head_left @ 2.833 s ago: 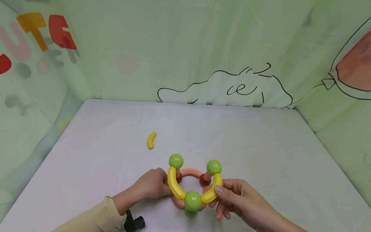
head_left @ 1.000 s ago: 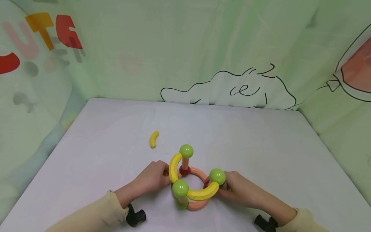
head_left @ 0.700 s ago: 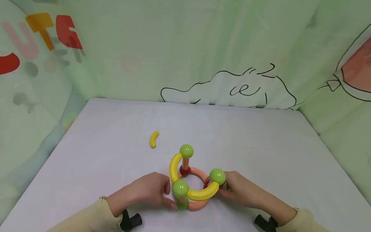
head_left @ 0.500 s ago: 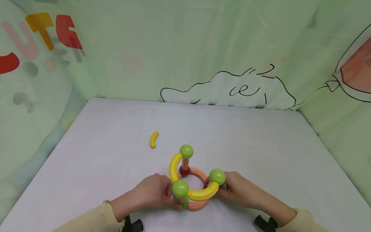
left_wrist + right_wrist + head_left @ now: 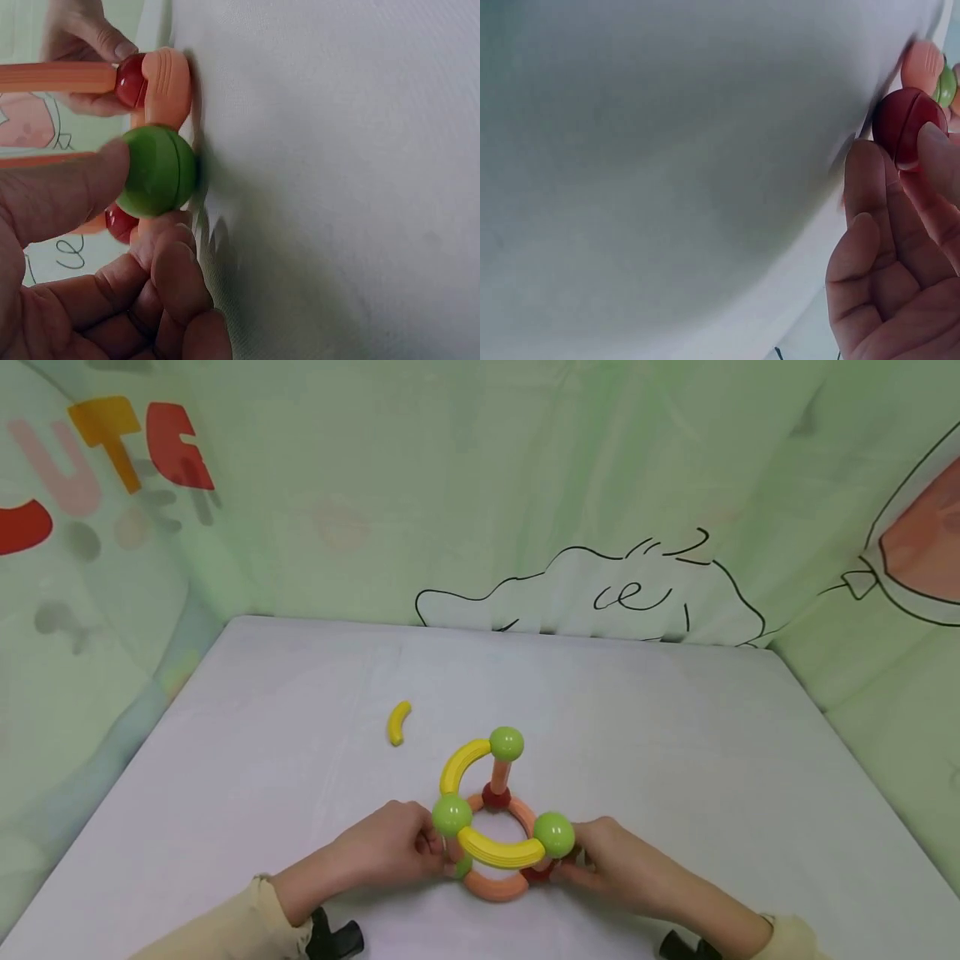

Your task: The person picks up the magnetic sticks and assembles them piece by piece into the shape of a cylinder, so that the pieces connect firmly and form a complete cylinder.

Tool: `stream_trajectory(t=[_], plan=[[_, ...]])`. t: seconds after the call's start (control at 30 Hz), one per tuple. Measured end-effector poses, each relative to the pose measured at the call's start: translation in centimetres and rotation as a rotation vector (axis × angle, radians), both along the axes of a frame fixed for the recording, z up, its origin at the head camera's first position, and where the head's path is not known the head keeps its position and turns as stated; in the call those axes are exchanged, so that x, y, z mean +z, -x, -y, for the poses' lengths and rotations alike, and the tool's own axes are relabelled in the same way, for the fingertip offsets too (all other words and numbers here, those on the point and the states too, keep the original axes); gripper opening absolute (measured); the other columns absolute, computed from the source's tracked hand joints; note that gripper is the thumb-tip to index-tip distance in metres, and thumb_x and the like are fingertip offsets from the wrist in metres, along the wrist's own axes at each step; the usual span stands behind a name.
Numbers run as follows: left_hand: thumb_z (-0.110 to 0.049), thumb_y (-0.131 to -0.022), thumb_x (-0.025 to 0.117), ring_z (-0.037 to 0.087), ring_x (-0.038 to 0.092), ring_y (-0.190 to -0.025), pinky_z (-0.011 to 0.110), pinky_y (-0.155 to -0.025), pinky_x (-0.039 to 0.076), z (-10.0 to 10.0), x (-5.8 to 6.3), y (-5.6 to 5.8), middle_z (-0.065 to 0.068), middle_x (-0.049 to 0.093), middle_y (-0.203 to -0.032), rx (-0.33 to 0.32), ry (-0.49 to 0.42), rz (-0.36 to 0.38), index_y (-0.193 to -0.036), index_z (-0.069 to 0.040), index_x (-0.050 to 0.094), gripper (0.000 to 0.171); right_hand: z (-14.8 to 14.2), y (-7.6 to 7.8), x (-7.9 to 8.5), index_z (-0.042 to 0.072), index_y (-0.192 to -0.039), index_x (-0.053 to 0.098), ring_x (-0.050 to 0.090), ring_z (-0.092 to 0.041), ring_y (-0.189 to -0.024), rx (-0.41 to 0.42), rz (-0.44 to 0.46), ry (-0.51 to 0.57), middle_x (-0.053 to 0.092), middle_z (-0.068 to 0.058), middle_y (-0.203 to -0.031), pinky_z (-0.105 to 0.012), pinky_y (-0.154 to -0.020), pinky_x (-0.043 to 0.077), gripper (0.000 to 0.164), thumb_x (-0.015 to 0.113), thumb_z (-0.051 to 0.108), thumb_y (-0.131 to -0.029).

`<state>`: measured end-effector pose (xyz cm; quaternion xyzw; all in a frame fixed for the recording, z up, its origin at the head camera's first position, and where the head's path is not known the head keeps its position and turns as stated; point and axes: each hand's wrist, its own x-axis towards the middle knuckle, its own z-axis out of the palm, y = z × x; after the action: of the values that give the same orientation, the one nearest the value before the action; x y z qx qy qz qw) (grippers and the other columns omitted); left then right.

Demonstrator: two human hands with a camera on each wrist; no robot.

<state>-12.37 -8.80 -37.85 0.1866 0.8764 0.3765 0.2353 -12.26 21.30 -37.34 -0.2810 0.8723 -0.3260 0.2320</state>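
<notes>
A ball-and-rod building toy stands on the table in front of me. Its lower ring has orange curved rods, red balls and one green ball. Upright orange rods carry green balls on top, and two yellow curved rods join these. My left hand pinches the lower green ball between thumb and fingers. On the right side, my right hand pinches a red ball of the lower ring. The front-right upright rod is mostly hidden.
One loose yellow curved rod lies on the white table, beyond the toy to the left. Green printed cloth walls the table at the back and sides. Black wrist-camera mounts hang under both sleeves.
My left hand has moved from the ring's left side to the lower green ball. My right hand earlier left the yellow rod for the red ball. The toy has turned clockwise, seen from above.
</notes>
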Motion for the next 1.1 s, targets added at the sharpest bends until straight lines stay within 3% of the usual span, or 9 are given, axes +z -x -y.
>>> stream_trajectory(t=[0.2, 0.33, 0.47, 0.63, 0.77, 0.87, 1.0, 1.1], plan=[[-0.019, -0.086, 0.081, 0.012, 0.050, -0.062, 0.023, -0.056, 0.037, 0.3, 0.1, 0.0, -0.004, 0.059, -0.065, 0.024, 0.012, -0.015, -0.078, -0.012, 0.068, 0.017, 0.6, -0.4, 0.1, 0.016, -0.109, 0.074, 0.065, 0.004, -0.087, 0.036, 0.030, 0.033, 0.076, 0.013, -0.101, -0.018, -0.080, 0.056, 0.015, 0.075, 0.018, -0.093], [-0.029, -0.083, 0.084, 0.011, 0.050, -0.061, 0.023, -0.055, 0.037, 0.2, -0.3, -0.1, -0.004, 0.059, -0.067, 0.045, 0.019, -0.009, -0.083, -0.015, 0.068, 0.021, 1.1, -0.7, 0.1, 0.014, -0.111, 0.072, 0.065, 0.006, -0.085, 0.058, 0.008, 0.016, 0.076, 0.014, -0.099, -0.017, -0.079, 0.056, 0.019, 0.076, 0.016, -0.092], [-0.035, -0.081, 0.086, 0.008, 0.050, -0.058, 0.023, -0.054, 0.037, 0.1, -0.8, -0.3, -0.008, 0.058, -0.065, 0.064, 0.005, -0.070, -0.080, -0.018, 0.066, 0.027, 1.4, -1.0, 0.0, 0.014, -0.111, 0.071, 0.064, 0.007, -0.082, 0.067, -0.011, 0.003, 0.075, 0.015, -0.096, -0.018, -0.076, 0.056, 0.020, 0.077, 0.015, -0.091], [-0.034, -0.080, 0.086, 0.007, 0.049, -0.057, 0.022, -0.054, 0.037, -0.1, -1.1, -0.4, -0.009, 0.057, -0.064, 0.084, -0.002, -0.113, -0.079, -0.017, 0.065, 0.027, 1.6, -1.1, 0.2, 0.022, -0.103, 0.069, 0.053, 0.006, -0.070, 0.052, -0.063, -0.024, 0.062, 0.019, -0.081, -0.016, -0.065, 0.050, 0.020, 0.082, 0.026, -0.088], [-0.033, -0.080, 0.087, 0.008, 0.049, -0.057, 0.023, -0.053, 0.037, -0.2, -0.9, -0.4, -0.008, 0.057, -0.064, 0.086, 0.005, -0.128, -0.078, -0.016, 0.065, 0.028, 1.7, -1.1, 0.5, 0.027, -0.098, 0.068, 0.048, 0.003, -0.072, 0.080, -0.110, 0.059, 0.055, 0.013, -0.083, -0.017, -0.062, 0.046, 0.021, 0.082, 0.036, -0.086], [-0.036, -0.080, 0.087, 0.010, 0.053, -0.064, 0.025, -0.058, 0.043, -0.2, -0.7, -0.6, -0.006, 0.060, -0.073, 0.061, 0.051, -0.224, -0.091, -0.016, 0.066, 0.031, 2.0, -1.1, 0.5, 0.025, -0.098, 0.067, 0.050, 0.004, -0.077, 0.113, -0.085, 0.145, 0.060, 0.012, -0.090, -0.017, -0.066, 0.049, 0.016, 0.078, 0.034, -0.091], [-0.037, -0.082, 0.086, 0.011, 0.061, -0.080, 0.028, -0.072, 0.053, -0.1, -0.3, -0.9, -0.003, 0.063, -0.091, -0.017, 0.135, -0.470, -0.109, -0.015, 0.068, 0.040, 2.2, -1.2, 0.6, 0.019, -0.099, 0.068, 0.052, 0.005, -0.079, 0.140, -0.073, 0.196, 0.066, 0.012, -0.092, -0.019, -0.068, 0.052, 0.013, 0.072, 0.031, -0.096], [-0.031, -0.087, 0.082, 0.008, 0.060, -0.080, 0.025, -0.071, 0.054, 0.0, -0.1, -0.9, -0.003, 0.063, -0.092, -0.060, 0.147, -0.581, -0.105, -0.012, 0.069, 0.029, 2.2, -1.3, 0.6, 0.019, -0.102, 0.069, 0.053, 0.006, -0.079, 0.133, -0.064, 0.184, 0.068, 0.013, -0.092, -0.018, -0.069, 0.052, 0.012, 0.070, 0.030, -0.097]])
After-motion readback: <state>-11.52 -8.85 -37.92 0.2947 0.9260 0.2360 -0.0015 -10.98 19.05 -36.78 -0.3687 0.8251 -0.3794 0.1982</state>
